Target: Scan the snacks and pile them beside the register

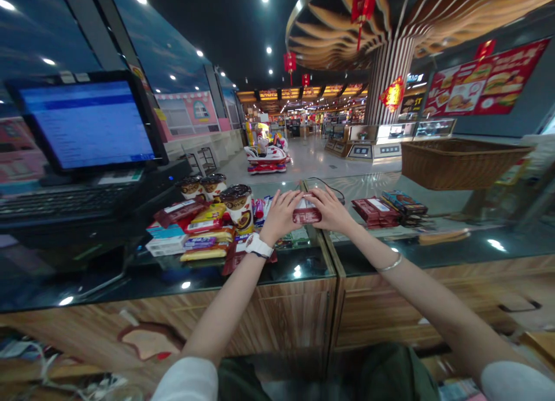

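In the head view, my left hand (pixel 281 217) and my right hand (pixel 333 212) hold a small stack of brown-red chocolate bars (pixel 307 216) from both sides, low over the glass counter. The fingers of both hands curve over the top of the stack and partly hide it. To the left of my left hand stands a Dove cup (pixel 238 207) with a dark lid. Flat packets of sweets (pixel 208 239) are piled beside the cup. On the right lies another pile of brown-red chocolate bars (pixel 376 212), next to dark blue packets (pixel 404 203).
A monitor (pixel 89 123) and a keyboard (pixel 65 204) occupy the counter's left end. A wicker basket (pixel 463 164) stands at the back right. The wooden counter front (pixel 295 314) is close before me. A black cable loops behind my right hand.
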`<act>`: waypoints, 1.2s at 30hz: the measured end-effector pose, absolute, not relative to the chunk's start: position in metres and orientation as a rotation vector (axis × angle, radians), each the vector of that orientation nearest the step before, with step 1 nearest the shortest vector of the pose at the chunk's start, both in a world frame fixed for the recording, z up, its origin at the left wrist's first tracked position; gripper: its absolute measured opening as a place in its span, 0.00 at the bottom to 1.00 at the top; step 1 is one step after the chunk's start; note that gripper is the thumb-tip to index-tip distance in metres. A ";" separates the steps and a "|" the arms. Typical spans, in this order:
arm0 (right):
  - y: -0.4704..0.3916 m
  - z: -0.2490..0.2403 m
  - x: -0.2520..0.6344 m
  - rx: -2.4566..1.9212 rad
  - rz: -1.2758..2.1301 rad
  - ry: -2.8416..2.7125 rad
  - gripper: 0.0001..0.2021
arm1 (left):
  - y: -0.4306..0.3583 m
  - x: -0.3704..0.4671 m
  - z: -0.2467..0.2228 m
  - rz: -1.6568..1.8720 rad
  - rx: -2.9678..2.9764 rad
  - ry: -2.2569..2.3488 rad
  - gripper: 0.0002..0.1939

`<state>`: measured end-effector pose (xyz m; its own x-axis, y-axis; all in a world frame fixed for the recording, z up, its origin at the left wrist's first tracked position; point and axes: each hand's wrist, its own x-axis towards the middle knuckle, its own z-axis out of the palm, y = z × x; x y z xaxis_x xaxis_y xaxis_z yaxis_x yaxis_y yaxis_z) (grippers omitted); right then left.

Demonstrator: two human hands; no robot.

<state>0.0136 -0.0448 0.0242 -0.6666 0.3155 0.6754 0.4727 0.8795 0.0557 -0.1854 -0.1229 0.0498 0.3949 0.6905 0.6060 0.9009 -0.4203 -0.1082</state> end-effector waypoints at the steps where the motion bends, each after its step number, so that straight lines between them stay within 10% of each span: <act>1: -0.047 0.025 0.014 -0.551 -0.280 -2.364 0.36 | -0.128 -0.185 0.051 -0.664 -2.239 -1.378 0.41; 36: -0.159 -0.005 -0.094 -0.464 0.376 -2.502 0.37 | -0.255 -0.285 0.011 -0.833 -2.355 -1.891 0.40</act>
<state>-0.0945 -0.1586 -0.0048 -0.7825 0.4021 0.4755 0.2446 0.9006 -0.3592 -0.2853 -0.2550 0.0113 0.1303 0.9051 0.4047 0.9096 -0.2716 0.3145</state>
